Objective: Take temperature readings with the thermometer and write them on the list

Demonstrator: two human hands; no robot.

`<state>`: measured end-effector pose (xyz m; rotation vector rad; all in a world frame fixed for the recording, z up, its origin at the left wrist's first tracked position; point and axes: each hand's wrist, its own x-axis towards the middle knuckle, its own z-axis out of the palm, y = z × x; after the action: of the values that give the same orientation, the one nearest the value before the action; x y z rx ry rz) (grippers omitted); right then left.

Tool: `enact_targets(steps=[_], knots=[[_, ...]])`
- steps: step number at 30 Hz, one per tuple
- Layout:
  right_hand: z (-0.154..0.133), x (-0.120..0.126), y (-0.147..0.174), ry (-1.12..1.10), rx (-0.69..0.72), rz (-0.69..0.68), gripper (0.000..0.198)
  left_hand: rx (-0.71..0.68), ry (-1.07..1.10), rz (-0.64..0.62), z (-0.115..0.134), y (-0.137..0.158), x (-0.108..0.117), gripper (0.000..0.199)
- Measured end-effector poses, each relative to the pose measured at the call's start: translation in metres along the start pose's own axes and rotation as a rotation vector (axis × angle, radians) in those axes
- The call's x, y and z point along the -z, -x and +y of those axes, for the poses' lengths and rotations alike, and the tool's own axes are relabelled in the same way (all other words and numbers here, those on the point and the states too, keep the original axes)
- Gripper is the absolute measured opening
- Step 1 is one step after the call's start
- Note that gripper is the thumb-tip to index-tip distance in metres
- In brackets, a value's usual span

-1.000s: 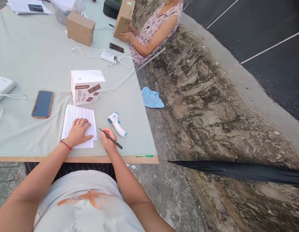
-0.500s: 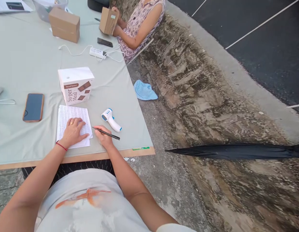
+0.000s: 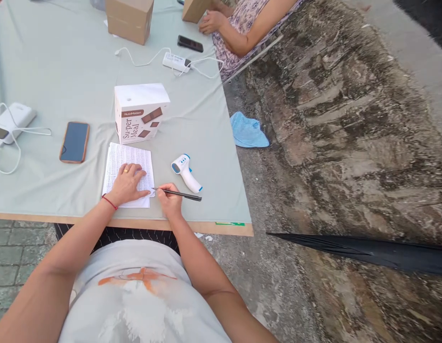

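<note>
Head camera looked down on a table draped in a pale green cloth (image 3: 56, 71). The person's left hand (image 3: 127, 183) lay flat with fingers spread on a printed sheet of paper (image 3: 130, 159) near the table's front edge, gripping nothing, only pressing it down. The right hand (image 3: 170, 200) was curled around a black pen (image 3: 176, 193), whose tip sat at the sheet's right border, just beside the left fingertips.

Just right of the pen lay a white and blue infrared thermometer (image 3: 186, 172), close to the right hand but apart from it. A white "Super Meal" carton (image 3: 140, 112) stood just behind the paper. A phone in an orange case (image 3: 74, 141) lay to the left, with a white power bank (image 3: 14, 121) and its cable farther left. Across the table another person's hand (image 3: 211, 20) rested beside a brown box (image 3: 130, 18).

Risks, as a judgement: the sheet lay on loose, wrinkled cloth, so the pen tip might have poked through or dragged the paper if the left hand had lifted. A wide sweep of the right wrist might have knocked the thermometer toward the table's edge.
</note>
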<state>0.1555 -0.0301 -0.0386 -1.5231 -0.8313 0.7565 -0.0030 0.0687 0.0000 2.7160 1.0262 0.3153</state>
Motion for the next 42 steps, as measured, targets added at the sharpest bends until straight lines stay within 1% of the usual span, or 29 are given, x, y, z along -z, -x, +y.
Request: enact_targets(steps=[4, 8, 13, 23, 28, 33, 42], knots=[[-0.0004, -0.0010, 0.0020, 0.090, 0.065, 0.018, 0.016, -0.001, -0.009, 0.007, 0.0015, -0.0002, -0.0007, 0.058], [-0.0007, -0.0008, 0.0020, 0.136, 0.093, 0.005, 0.015, -0.001, -0.020, 0.003, 0.0027, -0.0003, 0.0003, 0.059], [0.0020, -0.0001, 0.0011, 0.154, 0.095, -0.040, 0.016, 0.006, -0.015, -0.003, 0.0032, -0.0001, 0.0002, 0.060], [0.0058, 0.0001, 0.0004, 0.203, 0.081, -0.083, 0.016, 0.000, -0.005, -0.002, 0.0035, -0.0004, -0.0011, 0.061], [0.0044, 0.0007, -0.0003, 0.188, 0.104, -0.091, 0.016, -0.005, 0.000, 0.014, 0.0031, 0.0000, -0.0016, 0.059], [0.0042, 0.0002, 0.0004, 0.185, 0.093, -0.066, 0.014, -0.002, -0.004, 0.010, 0.0029, -0.0003, -0.0012, 0.059], [0.0009, 0.0013, 0.0004, 0.194, 0.087, -0.088, 0.015, -0.002, -0.006, 0.001, 0.0037, -0.0006, -0.0009, 0.061]])
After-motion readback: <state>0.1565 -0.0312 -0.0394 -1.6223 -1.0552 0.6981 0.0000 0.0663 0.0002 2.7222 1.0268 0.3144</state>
